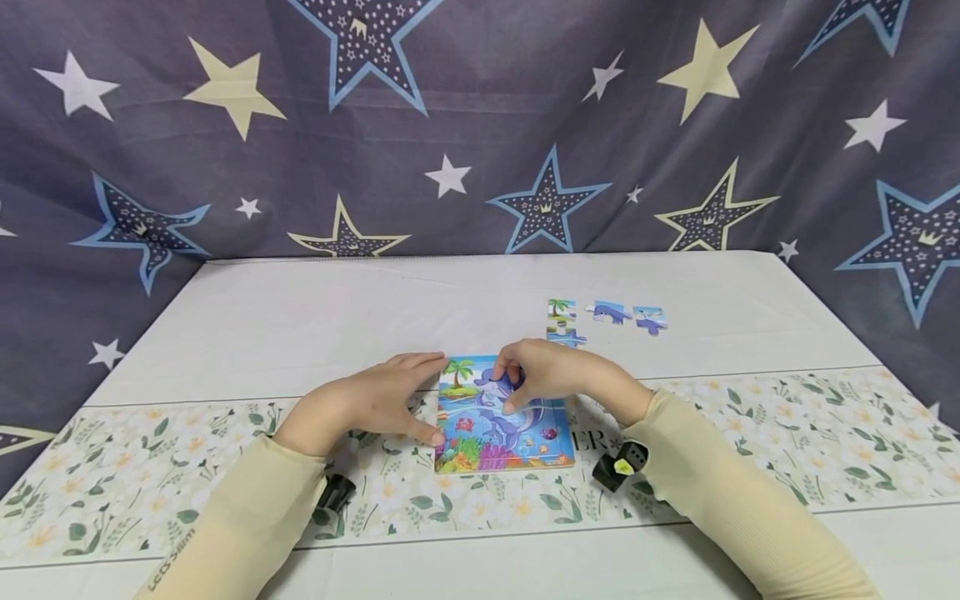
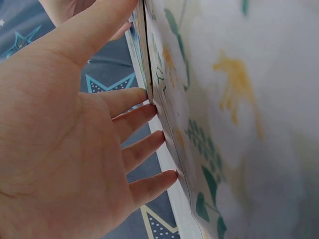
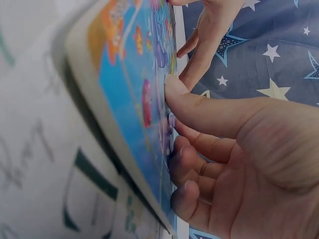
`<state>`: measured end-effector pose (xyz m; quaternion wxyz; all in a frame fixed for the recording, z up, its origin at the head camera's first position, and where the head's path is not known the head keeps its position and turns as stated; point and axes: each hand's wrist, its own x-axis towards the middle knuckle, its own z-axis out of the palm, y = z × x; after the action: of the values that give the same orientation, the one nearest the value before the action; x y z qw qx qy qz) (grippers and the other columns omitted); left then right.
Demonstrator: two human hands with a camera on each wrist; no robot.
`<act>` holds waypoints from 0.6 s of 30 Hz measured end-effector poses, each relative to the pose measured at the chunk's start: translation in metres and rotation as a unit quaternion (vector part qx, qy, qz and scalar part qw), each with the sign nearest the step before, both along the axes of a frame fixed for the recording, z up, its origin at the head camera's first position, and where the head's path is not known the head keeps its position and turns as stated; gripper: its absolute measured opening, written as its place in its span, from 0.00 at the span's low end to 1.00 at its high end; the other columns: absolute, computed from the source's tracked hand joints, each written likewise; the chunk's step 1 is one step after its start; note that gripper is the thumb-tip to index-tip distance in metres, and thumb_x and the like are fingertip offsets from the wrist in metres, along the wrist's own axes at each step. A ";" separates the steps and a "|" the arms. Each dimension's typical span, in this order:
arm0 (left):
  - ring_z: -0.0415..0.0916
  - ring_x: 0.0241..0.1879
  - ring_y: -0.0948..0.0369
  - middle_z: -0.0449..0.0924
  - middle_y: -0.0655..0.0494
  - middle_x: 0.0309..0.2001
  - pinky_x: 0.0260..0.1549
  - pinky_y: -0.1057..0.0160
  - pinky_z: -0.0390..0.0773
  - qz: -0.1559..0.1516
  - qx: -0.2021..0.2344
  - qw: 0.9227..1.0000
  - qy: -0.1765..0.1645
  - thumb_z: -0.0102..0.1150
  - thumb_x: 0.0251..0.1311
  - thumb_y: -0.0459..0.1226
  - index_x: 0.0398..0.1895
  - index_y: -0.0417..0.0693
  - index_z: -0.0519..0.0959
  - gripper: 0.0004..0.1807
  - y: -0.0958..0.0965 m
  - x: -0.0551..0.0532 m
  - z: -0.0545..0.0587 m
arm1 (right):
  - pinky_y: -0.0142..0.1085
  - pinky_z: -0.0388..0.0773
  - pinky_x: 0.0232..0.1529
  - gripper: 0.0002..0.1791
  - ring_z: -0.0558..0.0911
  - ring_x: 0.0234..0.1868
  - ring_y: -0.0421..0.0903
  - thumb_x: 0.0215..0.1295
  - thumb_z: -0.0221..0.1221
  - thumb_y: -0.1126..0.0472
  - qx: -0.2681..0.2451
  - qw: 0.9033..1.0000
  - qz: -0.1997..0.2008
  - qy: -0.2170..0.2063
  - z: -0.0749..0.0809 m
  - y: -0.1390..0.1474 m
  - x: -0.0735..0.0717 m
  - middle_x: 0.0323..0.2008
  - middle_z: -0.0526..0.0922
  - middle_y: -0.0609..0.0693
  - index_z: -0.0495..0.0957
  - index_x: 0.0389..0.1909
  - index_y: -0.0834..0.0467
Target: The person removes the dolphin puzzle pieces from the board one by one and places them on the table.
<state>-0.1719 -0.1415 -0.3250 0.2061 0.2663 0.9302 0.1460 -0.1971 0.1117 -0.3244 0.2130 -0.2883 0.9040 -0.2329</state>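
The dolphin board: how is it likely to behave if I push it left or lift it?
The dolphin board would probably feel stiff when lifted, judging by its straight, thick edge. Pushed, it would likely slide rather than tip, since it lies flat; the left hand at its left side might stop it.

Your left hand (image 1: 386, 400) spreads its fingers (image 2: 140, 153), thumb (image 1: 424, 431) apart; your right hand (image 1: 551, 371) curls its fingers, thumb extended; both forearms (image 1: 228, 508) angle inward

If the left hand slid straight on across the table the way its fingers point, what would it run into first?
Most likely the puzzle: its left edge lies right at the left hand's fingertips and thumb, though exact contact is hard to judge.
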 end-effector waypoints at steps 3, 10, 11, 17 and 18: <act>0.42 0.76 0.46 0.46 0.48 0.79 0.71 0.39 0.50 0.001 -0.001 1.000 -0.001 0.69 0.51 0.62 0.79 0.46 0.50 0.60 0.000 0.000 0.000 | 0.36 0.71 0.38 0.20 0.71 0.34 0.44 0.56 0.73 0.59 -0.001 1.000 0.001 0.001 0.000 0.000 0.000 0.33 0.75 0.50 0.78 0.46 0.59; 0.42 0.76 0.46 0.46 0.48 0.79 0.70 0.39 0.50 0.001 -0.002 1.000 -0.003 0.69 0.51 0.61 0.79 0.46 0.50 0.60 0.000 0.000 0.000 | 0.36 0.71 0.38 0.20 0.71 0.34 0.45 0.56 0.73 0.60 -0.009 1.000 0.000 -0.002 0.000 0.000 -0.001 0.33 0.75 0.50 0.77 0.46 0.60; 0.42 0.76 0.46 0.46 0.48 0.79 0.70 0.39 0.50 0.001 -0.001 1.000 -0.003 0.69 0.51 0.61 0.79 0.46 0.50 0.60 0.000 0.000 0.000 | 0.36 0.71 0.38 0.20 0.71 0.34 0.45 0.56 0.73 0.60 -0.010 1.000 0.000 -0.002 0.000 0.000 -0.001 0.33 0.75 0.50 0.77 0.46 0.60; 0.43 0.76 0.46 0.47 0.47 0.78 0.70 0.40 0.51 0.000 0.000 1.000 0.001 0.70 0.51 0.60 0.79 0.45 0.50 0.59 0.001 0.000 0.000 | 0.36 0.71 0.38 0.21 0.71 0.34 0.45 0.56 0.73 0.60 -0.008 1.000 0.002 -0.002 0.000 0.000 -0.001 0.34 0.75 0.50 0.75 0.46 0.59; 0.43 0.76 0.46 0.47 0.47 0.78 0.70 0.40 0.51 0.000 0.000 1.000 0.001 0.70 0.51 0.60 0.79 0.45 0.50 0.60 0.001 0.000 0.000 | 0.36 0.71 0.38 0.21 0.71 0.34 0.45 0.56 0.73 0.60 -0.009 1.000 0.003 -0.003 0.001 0.000 -0.001 0.33 0.76 0.49 0.75 0.46 0.59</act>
<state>-0.1719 -0.1408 -0.3245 0.2048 0.2668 0.9304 0.1457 -0.1979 0.1119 -0.3239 0.2138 -0.2922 0.9004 -0.2411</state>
